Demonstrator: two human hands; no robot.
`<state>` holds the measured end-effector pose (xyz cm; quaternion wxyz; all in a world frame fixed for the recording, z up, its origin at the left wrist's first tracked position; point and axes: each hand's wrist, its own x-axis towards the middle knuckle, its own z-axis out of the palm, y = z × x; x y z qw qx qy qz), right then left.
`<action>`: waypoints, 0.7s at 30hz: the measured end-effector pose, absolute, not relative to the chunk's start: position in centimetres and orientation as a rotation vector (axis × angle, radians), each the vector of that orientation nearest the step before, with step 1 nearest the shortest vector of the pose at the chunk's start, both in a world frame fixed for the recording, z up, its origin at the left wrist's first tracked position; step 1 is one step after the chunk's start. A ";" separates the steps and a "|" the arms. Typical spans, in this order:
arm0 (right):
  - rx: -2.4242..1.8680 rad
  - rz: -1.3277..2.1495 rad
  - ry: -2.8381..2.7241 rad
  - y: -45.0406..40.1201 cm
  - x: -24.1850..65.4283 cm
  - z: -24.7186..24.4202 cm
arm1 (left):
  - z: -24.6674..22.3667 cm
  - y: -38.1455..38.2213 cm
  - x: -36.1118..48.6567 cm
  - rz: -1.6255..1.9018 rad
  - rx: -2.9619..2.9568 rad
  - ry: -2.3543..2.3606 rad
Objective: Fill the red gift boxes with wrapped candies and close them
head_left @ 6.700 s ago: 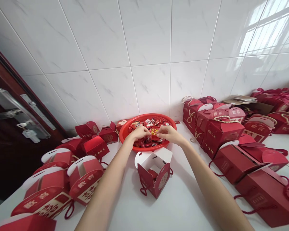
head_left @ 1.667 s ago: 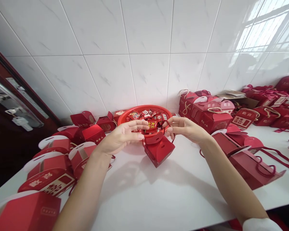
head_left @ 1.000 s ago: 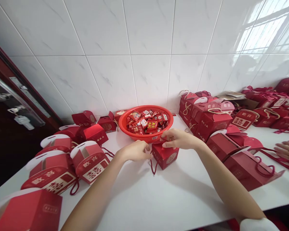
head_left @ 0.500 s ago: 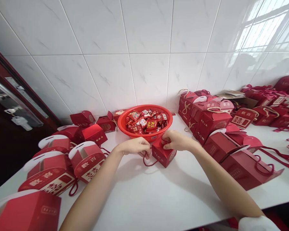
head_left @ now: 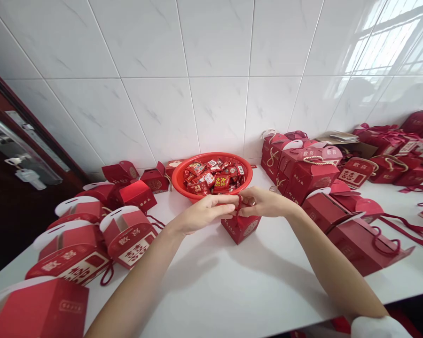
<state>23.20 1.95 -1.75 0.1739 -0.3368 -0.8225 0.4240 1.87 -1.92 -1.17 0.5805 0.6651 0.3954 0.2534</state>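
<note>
A small red gift box with a gold print stands on the white table in front of me. A dark red cord runs up its front to its top. My right hand pinches the cord just above the box, its fingers curled. From the left, my left hand reaches in with thumb and forefinger nearly straight, their tips closed at the cord and almost touching my right fingers. The box's top is partly hidden by both hands.
Behind the box stands a red plastic basket of wrapped sweets. Red gift boxes crowd the left side, and more boxes with cord handles fill the right. A tiled wall closes off the back.
My left hand has risen from the box's left side to its top, bringing the cord up with it. My right hand stays at the top; the box has turned slightly.
</note>
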 end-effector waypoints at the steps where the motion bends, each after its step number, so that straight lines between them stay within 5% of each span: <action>1: -0.943 1.230 -2.317 1.9 23.2 -1.7 | -1.1 -2.1 2.0 0.593 1.604 0.938; 21: -0.889 0.984 -1.801 -0.1 20.8 -1.7 | -4.0 -2.0 4.0 0.804 2.175 1.410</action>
